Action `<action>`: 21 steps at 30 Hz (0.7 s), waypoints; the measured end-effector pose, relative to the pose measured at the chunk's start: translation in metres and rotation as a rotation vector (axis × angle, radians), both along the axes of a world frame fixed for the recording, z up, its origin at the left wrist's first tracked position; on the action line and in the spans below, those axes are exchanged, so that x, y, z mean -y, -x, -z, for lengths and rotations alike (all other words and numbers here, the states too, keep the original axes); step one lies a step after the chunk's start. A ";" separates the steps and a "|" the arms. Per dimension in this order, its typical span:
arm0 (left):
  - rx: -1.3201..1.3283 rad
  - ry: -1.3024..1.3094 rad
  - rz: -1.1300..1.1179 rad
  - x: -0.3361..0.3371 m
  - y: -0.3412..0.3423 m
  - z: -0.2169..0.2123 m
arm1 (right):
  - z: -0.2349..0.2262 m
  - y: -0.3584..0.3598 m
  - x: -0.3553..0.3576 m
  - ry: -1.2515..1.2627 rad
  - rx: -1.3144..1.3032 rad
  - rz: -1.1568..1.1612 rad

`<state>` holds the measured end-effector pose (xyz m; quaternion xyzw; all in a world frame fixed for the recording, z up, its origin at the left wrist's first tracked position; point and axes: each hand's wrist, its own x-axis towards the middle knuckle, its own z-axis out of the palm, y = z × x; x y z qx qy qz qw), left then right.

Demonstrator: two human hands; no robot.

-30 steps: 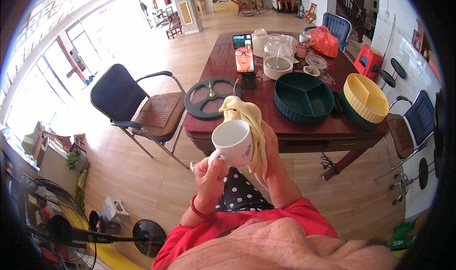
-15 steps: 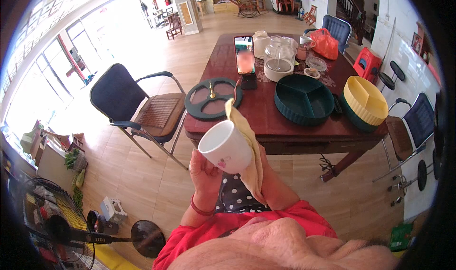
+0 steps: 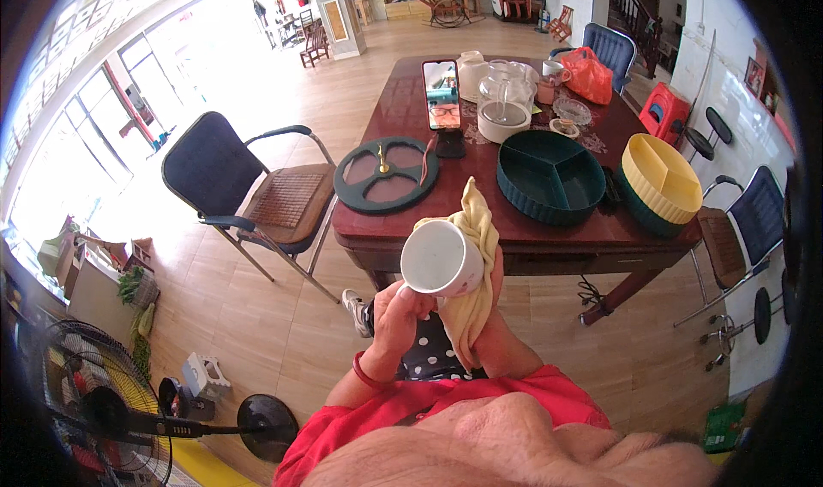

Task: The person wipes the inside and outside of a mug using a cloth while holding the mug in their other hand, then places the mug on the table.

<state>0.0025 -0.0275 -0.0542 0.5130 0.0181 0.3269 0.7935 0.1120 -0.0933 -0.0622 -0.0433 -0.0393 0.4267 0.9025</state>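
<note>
A white mug point(image 3: 435, 260) with a faint pink print is held up in front of me, its mouth turned toward my view and its inside bare. My left hand point(image 3: 401, 317) grips it low on the left, fingers closed round what looks like its handle. A pale yellow cloth point(image 3: 473, 297) lies against the mug's right side and back, with one corner sticking up. My right hand point(image 3: 500, 328) is closed on this cloth and presses it to the mug; most of its fingers are hidden behind the cloth.
Beyond the mug stands a dark red table point(image 3: 463, 208). On it are a round dark green lid point(image 3: 364, 200), a propped phone point(image 3: 441, 101), a glass jug point(image 3: 504, 101), a green divided tray point(image 3: 549, 178), a yellow divided tray point(image 3: 664, 178) and a red bag point(image 3: 587, 77). A chair point(image 3: 249, 187) stands left.
The mug has moved right and turned so its mouth faces me more. My left hand has shifted right with it, and the cloth is now bunched higher behind the mug.
</note>
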 end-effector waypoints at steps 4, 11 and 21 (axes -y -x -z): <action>0.135 0.163 0.059 0.003 -0.003 0.006 | -0.003 0.008 -0.001 -0.138 0.165 0.041; -0.065 -0.842 -0.621 0.007 -0.010 0.014 | 0.047 -0.014 -0.021 -0.082 0.103 -0.028; -0.083 -0.201 -0.195 -0.025 0.005 0.038 | -0.011 -0.003 0.007 0.080 0.253 -0.264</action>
